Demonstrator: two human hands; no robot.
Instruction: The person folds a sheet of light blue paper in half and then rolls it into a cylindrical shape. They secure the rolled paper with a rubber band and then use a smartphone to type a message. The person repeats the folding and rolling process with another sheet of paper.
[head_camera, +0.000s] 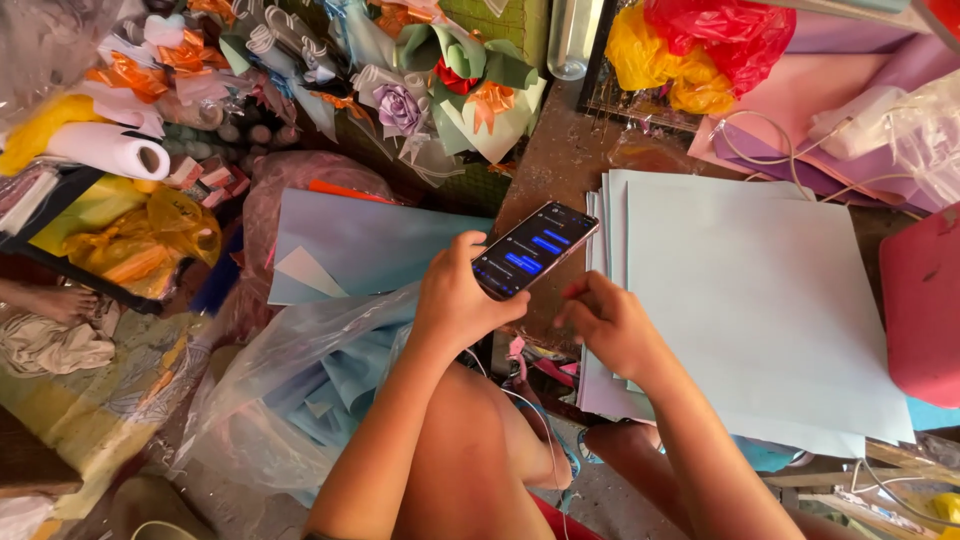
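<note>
Left hand (455, 300) grips a phone (533, 248), screen lit. Right hand (605, 325) hovers empty, fingers (572, 300) loosely curled, over pale blue paper sheets (750, 300), stacked uncut.

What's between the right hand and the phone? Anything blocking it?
Nothing visible. The left hand holds the phone tilted above the floor; the right hand sits just to its right, over the edge of the pale blue paper stack, with only open space between fingers and screen.
</note>
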